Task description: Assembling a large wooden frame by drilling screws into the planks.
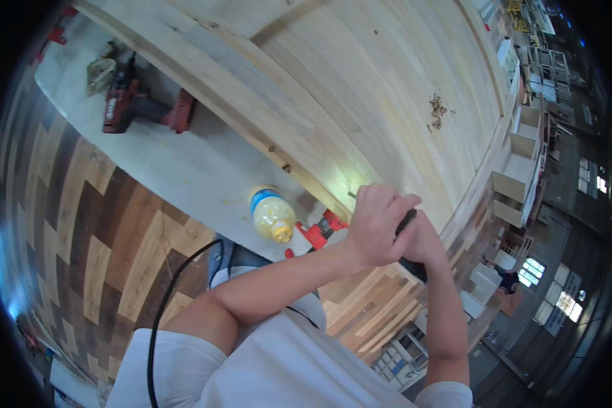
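My left hand (pixel 377 228) and my right hand (pixel 425 241) are closed together round a power drill, of which a black part (pixel 413 266) shows below them. The rest of the tool is hidden by my fingers. A thin bit (pixel 351 195) pokes out at the left, beside a bright spot of light on the wood. My hands are over the near edge of a pale wooden panel (pixel 401 81) framed with wooden strips (pixel 251 136). A red clamp (pixel 316 231) sits at that edge, just left of my hands.
A yellow glue bottle (pixel 273 216) with a blue band is on the white tabletop (pixel 190 173). Farther left lie a red and black drill (pixel 143 105) and a crumpled rag (pixel 100 73). Wood shavings (pixel 436 112) are scattered on the panel. Wooden boxes (pixel 513 166) stand at right.
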`<move>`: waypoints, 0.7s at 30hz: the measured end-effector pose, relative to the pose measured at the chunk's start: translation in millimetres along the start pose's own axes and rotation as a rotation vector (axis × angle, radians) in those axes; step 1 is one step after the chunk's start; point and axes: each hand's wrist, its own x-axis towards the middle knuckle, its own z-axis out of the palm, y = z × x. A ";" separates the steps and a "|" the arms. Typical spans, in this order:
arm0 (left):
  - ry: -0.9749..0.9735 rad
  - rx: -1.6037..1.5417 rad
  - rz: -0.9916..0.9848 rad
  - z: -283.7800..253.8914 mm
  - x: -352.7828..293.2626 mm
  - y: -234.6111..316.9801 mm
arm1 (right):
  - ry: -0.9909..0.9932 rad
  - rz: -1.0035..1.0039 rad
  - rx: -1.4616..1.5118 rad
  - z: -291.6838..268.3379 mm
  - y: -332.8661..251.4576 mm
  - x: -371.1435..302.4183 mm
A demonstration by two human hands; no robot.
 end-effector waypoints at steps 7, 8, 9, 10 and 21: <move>-0.313 -0.110 0.450 -119.2 -51.4 49.9 | 0.060 0.096 -0.174 -6.1 -18.7 -10.2; -0.400 0.017 0.364 -144.9 -49.5 38.0 | 0.075 0.050 -0.070 -7.1 -11.6 -13.2; -0.483 0.145 0.275 -168.3 -46.4 26.2 | 0.080 -0.033 0.018 -11.6 1.2 -16.4; -0.396 0.245 0.164 -187.0 -56.5 5.8 | 0.116 -0.052 0.100 -15.3 14.7 -20.4; -0.469 0.585 -0.267 -184.6 -66.9 -76.4 | 0.521 -0.173 0.727 47.1 38.9 -120.9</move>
